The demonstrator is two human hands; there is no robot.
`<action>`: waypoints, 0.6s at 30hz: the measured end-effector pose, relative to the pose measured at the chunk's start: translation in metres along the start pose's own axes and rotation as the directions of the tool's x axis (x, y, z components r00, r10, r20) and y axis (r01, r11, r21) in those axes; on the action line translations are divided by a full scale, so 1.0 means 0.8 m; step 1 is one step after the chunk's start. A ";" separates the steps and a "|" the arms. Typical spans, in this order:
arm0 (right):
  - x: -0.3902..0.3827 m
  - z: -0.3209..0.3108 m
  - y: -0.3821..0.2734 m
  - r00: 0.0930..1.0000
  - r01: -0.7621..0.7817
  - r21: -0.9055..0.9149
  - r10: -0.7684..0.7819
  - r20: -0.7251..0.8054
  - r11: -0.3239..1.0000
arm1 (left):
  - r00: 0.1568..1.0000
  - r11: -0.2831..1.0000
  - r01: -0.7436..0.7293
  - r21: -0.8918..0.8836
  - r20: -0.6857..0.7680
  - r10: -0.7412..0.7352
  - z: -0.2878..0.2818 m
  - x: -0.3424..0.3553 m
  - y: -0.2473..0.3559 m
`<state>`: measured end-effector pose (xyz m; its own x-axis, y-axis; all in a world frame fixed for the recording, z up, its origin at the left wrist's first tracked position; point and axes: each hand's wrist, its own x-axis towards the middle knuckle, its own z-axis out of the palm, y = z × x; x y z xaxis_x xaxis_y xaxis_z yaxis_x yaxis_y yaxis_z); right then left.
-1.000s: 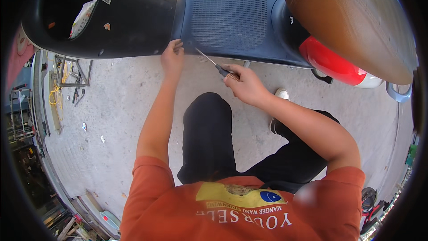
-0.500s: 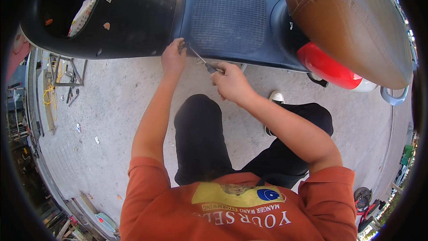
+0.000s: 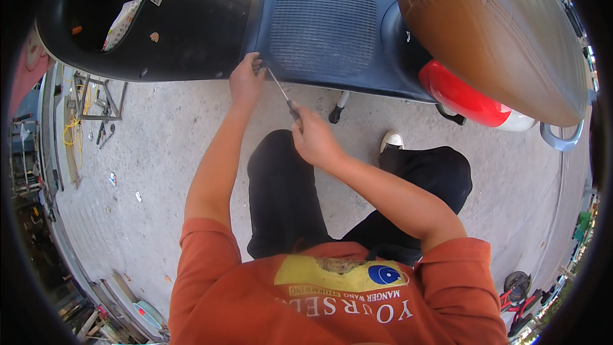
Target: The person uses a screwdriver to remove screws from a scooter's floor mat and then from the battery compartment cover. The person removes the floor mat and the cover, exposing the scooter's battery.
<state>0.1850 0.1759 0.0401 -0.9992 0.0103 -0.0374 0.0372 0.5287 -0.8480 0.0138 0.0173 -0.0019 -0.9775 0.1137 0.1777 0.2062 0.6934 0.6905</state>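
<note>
The right hand point(image 3: 314, 139) is closed around the screwdriver point(image 3: 281, 93), whose tip meets the lower edge of the scooter's footboard point(image 3: 322, 25). The left hand point(image 3: 246, 80) pinches that same edge just beside the tip. Below the edge, bare concrete floor point(image 3: 159, 153) lies open around the knees.
</note>
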 end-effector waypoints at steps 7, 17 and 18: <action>0.084 -0.077 -0.068 0.733 -0.641 0.293 0.452 0.508 0.709 | 0.676 0.196 0.620 -0.760 0.390 -0.625 0.034 -0.046 0.040; 0.100 -0.042 -0.051 0.736 -0.675 0.587 0.352 0.579 0.446 | 0.586 0.086 0.693 -0.715 0.490 -0.646 0.030 -0.057 0.076; 0.100 -0.044 -0.052 0.750 -0.659 0.581 0.352 0.561 0.478 | 0.594 0.115 0.695 -0.710 0.476 -0.649 0.032 -0.055 0.073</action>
<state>0.1031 0.1846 0.0910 -0.7299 -0.2822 -0.6225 0.6823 -0.2468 -0.6881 0.0676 0.0711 0.0122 -0.7356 -0.0439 -0.6760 -0.6234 -0.3466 0.7009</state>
